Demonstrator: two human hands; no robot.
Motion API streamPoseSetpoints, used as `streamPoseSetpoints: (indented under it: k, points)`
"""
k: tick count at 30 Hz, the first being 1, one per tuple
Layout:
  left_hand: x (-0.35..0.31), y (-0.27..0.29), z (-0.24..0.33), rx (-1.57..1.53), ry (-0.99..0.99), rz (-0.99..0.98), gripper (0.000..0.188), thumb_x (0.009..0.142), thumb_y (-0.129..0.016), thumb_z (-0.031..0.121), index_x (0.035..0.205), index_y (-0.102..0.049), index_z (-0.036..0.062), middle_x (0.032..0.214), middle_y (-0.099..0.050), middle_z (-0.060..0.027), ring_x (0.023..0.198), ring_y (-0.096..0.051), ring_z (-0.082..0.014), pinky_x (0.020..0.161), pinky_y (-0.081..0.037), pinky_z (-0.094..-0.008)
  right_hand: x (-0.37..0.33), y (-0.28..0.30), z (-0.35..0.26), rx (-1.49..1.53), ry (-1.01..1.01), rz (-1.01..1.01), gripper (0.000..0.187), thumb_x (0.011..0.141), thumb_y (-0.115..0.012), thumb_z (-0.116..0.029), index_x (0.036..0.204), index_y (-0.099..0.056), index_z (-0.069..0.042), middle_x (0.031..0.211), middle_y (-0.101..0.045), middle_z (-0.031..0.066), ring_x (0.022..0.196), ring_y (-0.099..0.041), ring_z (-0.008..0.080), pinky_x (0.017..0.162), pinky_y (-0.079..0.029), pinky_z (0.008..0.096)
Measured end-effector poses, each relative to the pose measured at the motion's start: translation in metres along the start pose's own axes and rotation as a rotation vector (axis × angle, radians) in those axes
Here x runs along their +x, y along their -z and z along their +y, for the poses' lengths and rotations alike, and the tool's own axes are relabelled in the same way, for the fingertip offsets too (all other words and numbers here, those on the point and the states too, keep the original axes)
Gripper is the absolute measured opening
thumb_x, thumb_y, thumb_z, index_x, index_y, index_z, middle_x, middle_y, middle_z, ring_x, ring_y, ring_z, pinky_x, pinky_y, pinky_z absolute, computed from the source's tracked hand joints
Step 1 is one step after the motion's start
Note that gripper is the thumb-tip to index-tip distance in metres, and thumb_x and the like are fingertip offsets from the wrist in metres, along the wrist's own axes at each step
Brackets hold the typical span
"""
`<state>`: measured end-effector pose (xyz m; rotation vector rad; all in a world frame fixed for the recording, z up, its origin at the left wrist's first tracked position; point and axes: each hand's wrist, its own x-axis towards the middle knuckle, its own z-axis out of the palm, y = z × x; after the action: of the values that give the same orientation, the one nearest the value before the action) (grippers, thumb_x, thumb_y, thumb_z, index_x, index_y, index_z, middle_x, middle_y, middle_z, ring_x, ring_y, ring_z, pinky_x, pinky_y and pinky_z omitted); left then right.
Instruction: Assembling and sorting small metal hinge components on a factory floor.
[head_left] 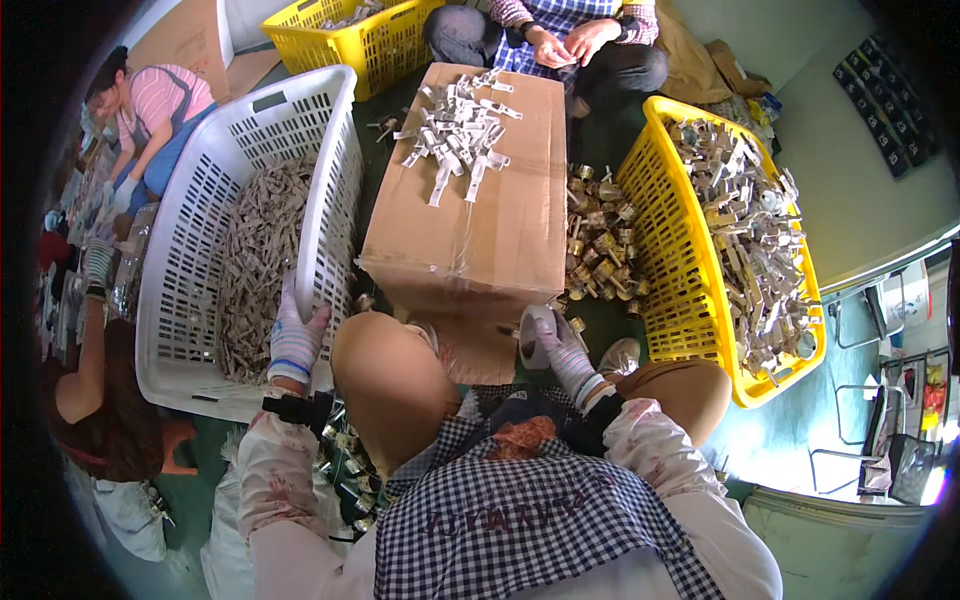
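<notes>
My left hand [297, 340], in a striped work glove, grips the near right rim of a white plastic basket [331, 200], thumb and fingers on either side of the edge. That basket holds a heap of small flat metal parts [265, 260]. In my right hand [566, 355], also gloved, is a roll of tape [530, 340], held by the near right corner of a cardboard box [410, 230]. Pale metal lever-like pieces [460, 130] lie in a loose pile on the box top, toward its far end.
A yellow basket [665, 250] heaped with metal parts stands at right. Brass-coloured fittings [605, 245] lie on the floor between it and the box. Another yellow basket [375, 50] is at the back. One co-worker [570, 40] sits opposite; others are at left.
</notes>
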<state>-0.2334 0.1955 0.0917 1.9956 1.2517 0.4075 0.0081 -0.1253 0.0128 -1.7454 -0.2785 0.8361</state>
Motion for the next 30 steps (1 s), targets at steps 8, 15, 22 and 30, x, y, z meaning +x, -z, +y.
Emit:
streamPoseSetpoints:
  k: [8,15,22,30]
  points:
    - [0.005,0.002,-0.013,-0.078,-0.025,-0.016,0.074,0.081,-0.064,0.007,0.143,-0.024,0.0141,0.126,-0.050,-0.0182,0.111,-0.051,-0.0272,0.095,-0.039,-0.0346,0.001,-0.012,-0.019,0.117,0.088,0.018,0.069,0.087,-0.061,-0.010,0.141,-0.020,0.000,0.117,-0.053,0.0108,0.100,-0.053,0.0136,0.083,-0.046,0.0239]
    - [0.011,-0.008,-0.028,-0.112,-0.041,0.008,0.071,0.082,-0.060,0.002,0.142,-0.026,0.0132,0.124,-0.050,-0.0138,0.108,-0.051,-0.0227,0.094,-0.040,-0.0321,-0.003,-0.012,-0.017,0.083,0.089,0.077,0.064,0.089,-0.059,-0.027,0.137,-0.028,0.001,0.115,-0.054,0.0097,0.101,-0.052,0.0160,0.089,-0.042,0.0276]
    - [0.014,-0.006,-0.023,-0.108,-0.031,0.006,0.070,0.082,-0.058,0.001,0.143,-0.025,0.0126,0.125,-0.050,-0.0134,0.108,-0.050,-0.0221,0.095,-0.039,-0.0314,0.010,-0.006,-0.021,0.334,-0.101,0.004,0.063,0.088,-0.058,-0.040,0.132,-0.037,0.001,0.115,-0.055,0.0092,0.098,-0.054,0.0171,0.087,-0.043,0.0287]
    - [0.040,0.016,-0.089,-0.526,-0.056,-0.009,0.069,0.091,-0.056,0.023,0.144,-0.016,0.0025,0.136,-0.041,-0.0200,0.121,-0.044,-0.0237,0.099,-0.036,-0.0323,0.027,-0.019,-0.018,0.346,-0.052,0.060,0.032,0.091,-0.058,-0.021,0.116,-0.054,-0.001,0.101,-0.063,0.0049,0.086,-0.061,0.0149,0.073,-0.049,0.0251]
